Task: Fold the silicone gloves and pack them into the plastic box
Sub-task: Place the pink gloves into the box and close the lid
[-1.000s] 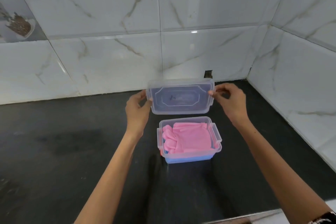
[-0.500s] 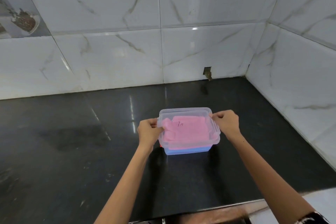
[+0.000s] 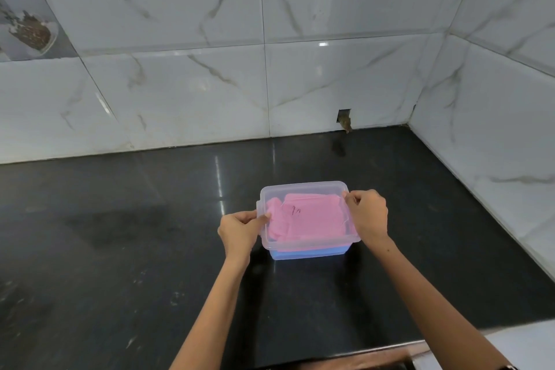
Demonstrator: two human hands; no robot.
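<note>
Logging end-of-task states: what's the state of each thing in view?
plastic box: upright on the counter, lid on
lid: seated on the box; latches not discernible
pink gloves: folded, inside the box
left hand: gripping the box's left edge
right hand: gripping the box's right edge
counter: dark, glossy

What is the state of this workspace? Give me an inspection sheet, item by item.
Surface: glossy black countertop, faint smudges at left.
Job's things: plastic box stands on the countertop; clear lid sits on top; folded pink gloves show through it.
Clutter: nothing seen.
Grippers: left hand at the lid's left edge, right hand at its right edge; both grip bent-fingered.
Cables: nothing seen.
Surroundings: marble-look wall tiles behind and right; small hole at the wall's base.
</note>
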